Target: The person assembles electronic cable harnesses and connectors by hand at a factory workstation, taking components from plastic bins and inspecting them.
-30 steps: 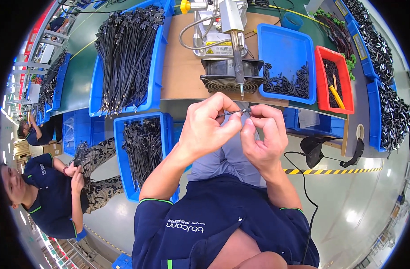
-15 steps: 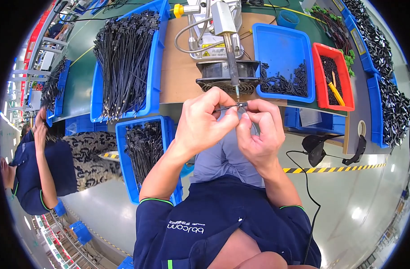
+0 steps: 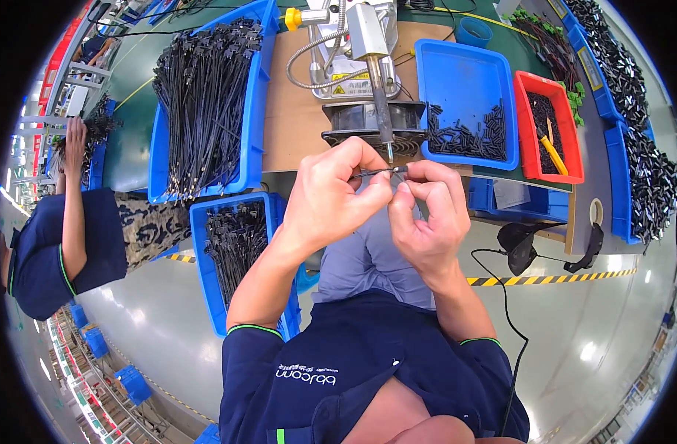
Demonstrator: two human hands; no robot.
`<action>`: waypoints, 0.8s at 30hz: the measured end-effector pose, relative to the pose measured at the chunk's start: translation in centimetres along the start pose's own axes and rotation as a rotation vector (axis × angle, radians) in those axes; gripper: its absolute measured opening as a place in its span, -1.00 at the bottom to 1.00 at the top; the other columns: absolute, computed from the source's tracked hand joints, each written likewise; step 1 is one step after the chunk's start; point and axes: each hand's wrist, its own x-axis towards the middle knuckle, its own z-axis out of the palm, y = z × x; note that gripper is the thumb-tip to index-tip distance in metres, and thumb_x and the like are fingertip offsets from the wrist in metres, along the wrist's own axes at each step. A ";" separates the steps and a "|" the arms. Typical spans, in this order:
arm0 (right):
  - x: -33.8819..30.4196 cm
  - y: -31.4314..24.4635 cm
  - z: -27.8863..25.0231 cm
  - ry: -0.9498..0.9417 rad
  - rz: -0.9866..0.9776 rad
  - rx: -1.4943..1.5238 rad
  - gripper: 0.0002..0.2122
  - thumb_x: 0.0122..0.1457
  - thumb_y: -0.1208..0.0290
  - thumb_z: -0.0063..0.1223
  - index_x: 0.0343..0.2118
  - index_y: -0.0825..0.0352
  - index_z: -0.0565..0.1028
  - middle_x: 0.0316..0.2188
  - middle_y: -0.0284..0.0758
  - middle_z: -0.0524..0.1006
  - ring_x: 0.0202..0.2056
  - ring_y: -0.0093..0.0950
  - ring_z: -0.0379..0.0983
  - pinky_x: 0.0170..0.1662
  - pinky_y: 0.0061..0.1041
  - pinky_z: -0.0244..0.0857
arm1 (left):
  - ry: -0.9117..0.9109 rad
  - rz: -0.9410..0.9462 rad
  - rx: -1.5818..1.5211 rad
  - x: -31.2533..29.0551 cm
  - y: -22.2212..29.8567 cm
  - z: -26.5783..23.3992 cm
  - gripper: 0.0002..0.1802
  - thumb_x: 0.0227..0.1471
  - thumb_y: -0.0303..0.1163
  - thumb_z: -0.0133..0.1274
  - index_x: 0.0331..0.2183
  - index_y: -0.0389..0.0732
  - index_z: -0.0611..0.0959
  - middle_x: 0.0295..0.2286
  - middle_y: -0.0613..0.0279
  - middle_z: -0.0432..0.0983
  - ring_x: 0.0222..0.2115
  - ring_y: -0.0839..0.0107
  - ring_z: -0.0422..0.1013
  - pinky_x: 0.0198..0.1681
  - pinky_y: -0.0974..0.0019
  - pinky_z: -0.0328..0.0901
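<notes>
My left hand [image 3: 331, 196] pinches a thin black cable [image 3: 363, 175] between thumb and index finger. My right hand [image 3: 434, 211] is closed opposite it, thumb against index finger, on a small dark piece at the cable's end; its kind cannot be made out. Both hands meet just below the tip of a soldering iron [image 3: 383, 111], which points down from a metal stand [image 3: 343, 81]. The cable end is at or very near that tip; whether they touch is unclear. Behind my fingers stands a black fan [image 3: 338, 117], partly hidden by my left hand.
On the left, a blue bin [image 3: 255, 111] holds many black cables, and a lower blue bin [image 3: 199, 222] more. To the right are a blue tray [image 3: 464, 70] of short black tubes and a red tray [image 3: 525, 133] with a yellow-handled tool [image 3: 553, 154]. A co-worker [image 3: 72, 237] works far left.
My hands stay almost in place; the dark piece at my fingertips has shifted slightly, and a small bright spot shows there now. The co-worker has moved left, with an arm reaching farther away.
</notes>
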 end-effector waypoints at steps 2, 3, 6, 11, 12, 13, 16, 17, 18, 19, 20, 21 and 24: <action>0.0 0.0 0.0 -0.002 -0.006 -0.007 -0.83 -0.09 0.72 0.20 -0.44 0.39 0.45 -0.29 -0.19 0.56 -0.34 -0.28 0.52 -0.31 -0.38 0.43 | -0.002 -0.010 -0.004 -0.1 0.0 0.0 -0.84 -0.08 -0.46 0.24 -0.43 -0.30 0.59 -0.59 0.19 0.53 -0.67 0.54 0.32 -0.58 0.37 0.24; 0.0 0.0 0.0 -0.002 -0.008 -0.007 -0.83 -0.09 0.72 0.20 -0.44 0.39 0.45 -0.29 -0.19 0.56 -0.34 -0.28 0.52 -0.31 -0.38 0.43 | -0.005 -0.020 -0.007 -0.1 0.0 0.0 -0.84 -0.08 -0.46 0.24 -0.44 -0.30 0.60 -0.59 0.19 0.53 -0.67 0.54 0.31 -0.58 0.37 0.24; 0.0 -0.1 0.0 0.004 0.002 0.001 -0.83 -0.09 0.72 0.21 -0.44 0.39 0.46 -0.29 -0.19 0.56 -0.34 -0.28 0.52 -0.31 -0.38 0.43 | -0.006 -0.018 -0.004 -0.1 0.1 -0.1 -0.85 -0.08 -0.46 0.24 -0.44 -0.29 0.60 -0.59 0.19 0.53 -0.67 0.54 0.31 -0.59 0.36 0.24; 0.2 -0.1 0.1 0.001 -0.007 -0.007 -0.83 -0.09 0.71 0.23 -0.43 0.38 0.48 -0.29 -0.20 0.56 -0.33 -0.28 0.53 -0.30 -0.37 0.43 | -0.008 -0.015 0.013 0.0 0.2 -0.2 -0.84 -0.09 -0.46 0.24 -0.44 -0.29 0.60 -0.58 0.19 0.54 -0.67 0.53 0.33 -0.58 0.36 0.25; 0.2 0.0 0.1 0.002 -0.008 -0.007 -0.83 -0.09 0.71 0.23 -0.43 0.38 0.48 -0.29 -0.20 0.56 -0.33 -0.28 0.53 -0.30 -0.37 0.43 | -0.005 -0.012 0.018 0.0 0.2 -0.2 -0.84 -0.09 -0.45 0.25 -0.44 -0.29 0.60 -0.58 0.19 0.54 -0.66 0.53 0.34 -0.58 0.36 0.26; 0.1 0.0 0.1 0.000 -0.005 -0.001 -0.83 -0.09 0.71 0.24 -0.43 0.38 0.49 -0.29 -0.20 0.56 -0.33 -0.28 0.53 -0.30 -0.37 0.43 | -0.004 -0.011 0.018 0.0 0.2 -0.1 -0.84 -0.09 -0.45 0.25 -0.44 -0.29 0.60 -0.58 0.19 0.54 -0.66 0.53 0.34 -0.58 0.36 0.26; 0.3 0.0 0.0 -0.006 -0.002 0.005 -0.83 -0.09 0.70 0.24 -0.43 0.38 0.48 -0.28 -0.20 0.56 -0.32 -0.27 0.53 -0.30 -0.37 0.43 | 0.002 -0.019 -0.001 0.0 0.0 -0.1 -0.84 -0.09 -0.45 0.25 -0.44 -0.29 0.60 -0.57 0.19 0.55 -0.66 0.52 0.35 -0.57 0.37 0.27; 0.3 -0.1 -0.1 -0.012 -0.001 0.006 -0.83 -0.09 0.70 0.24 -0.44 0.39 0.48 -0.28 -0.20 0.56 -0.32 -0.27 0.53 -0.29 -0.37 0.43 | 0.000 -0.018 0.005 0.0 0.1 -0.1 -0.84 -0.09 -0.45 0.25 -0.44 -0.29 0.60 -0.57 0.19 0.55 -0.66 0.52 0.35 -0.57 0.37 0.27; 0.3 -0.1 -0.2 -0.011 -0.003 0.006 -0.83 -0.09 0.70 0.24 -0.44 0.39 0.48 -0.28 -0.20 0.56 -0.32 -0.27 0.53 -0.29 -0.37 0.43 | -0.002 -0.017 0.011 0.0 0.2 -0.1 -0.84 -0.09 -0.45 0.25 -0.43 -0.29 0.60 -0.57 0.19 0.54 -0.66 0.52 0.35 -0.57 0.37 0.27; 0.3 -0.2 -0.3 -0.017 0.008 0.023 -0.83 -0.09 0.70 0.23 -0.44 0.39 0.48 -0.28 -0.19 0.56 -0.32 -0.27 0.52 -0.29 -0.37 0.43 | -0.001 -0.015 0.011 0.0 0.3 -0.1 -0.84 -0.09 -0.45 0.25 -0.43 -0.29 0.60 -0.57 0.19 0.54 -0.66 0.52 0.35 -0.57 0.37 0.27; 0.3 -0.2 -0.3 -0.022 0.019 0.040 -0.83 -0.10 0.70 0.22 -0.45 0.39 0.47 -0.27 -0.19 0.56 -0.32 -0.27 0.52 -0.29 -0.37 0.43 | -0.002 -0.016 0.004 0.0 0.3 -0.2 -0.84 -0.09 -0.45 0.25 -0.43 -0.29 0.60 -0.57 0.19 0.54 -0.66 0.52 0.35 -0.57 0.37 0.27; 0.2 -0.2 -0.3 -0.020 0.017 0.040 -0.83 -0.10 0.70 0.22 -0.45 0.39 0.47 -0.27 -0.19 0.56 -0.32 -0.27 0.52 -0.29 -0.37 0.43 | -0.002 -0.016 -0.003 0.0 0.4 -0.2 -0.84 -0.09 -0.45 0.24 -0.43 -0.29 0.60 -0.58 0.19 0.54 -0.66 0.52 0.35 -0.57 0.37 0.27; 0.2 -0.1 -0.3 -0.024 0.015 0.050 -0.83 -0.11 0.71 0.21 -0.45 0.39 0.46 -0.27 -0.18 0.56 -0.32 -0.27 0.52 -0.30 -0.37 0.43 | -0.002 -0.009 0.020 0.1 0.2 -0.2 -0.84 -0.08 -0.45 0.24 -0.43 -0.30 0.60 -0.58 0.19 0.54 -0.66 0.53 0.34 -0.57 0.37 0.27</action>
